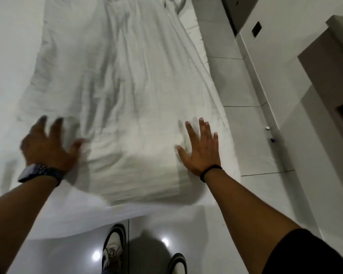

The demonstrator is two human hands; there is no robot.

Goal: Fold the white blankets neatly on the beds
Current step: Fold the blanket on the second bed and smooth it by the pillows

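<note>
A white blanket [127,86] lies lengthwise down the bed [6,76] as a long, wrinkled folded strip, its near end at the foot of the bed. My left hand [48,145] is spread over the blanket's near left corner, blurred, fingers apart. My right hand [202,149] lies flat with fingers spread on the near right corner. Neither hand grips the cloth.
A glossy white tiled floor [246,135] runs along the bed's right side, bounded by a white wall [285,46] and a grey cabinet [329,76]. Two small objects [269,133] lie at the wall's base. My shoes [115,248] stand at the bed's foot.
</note>
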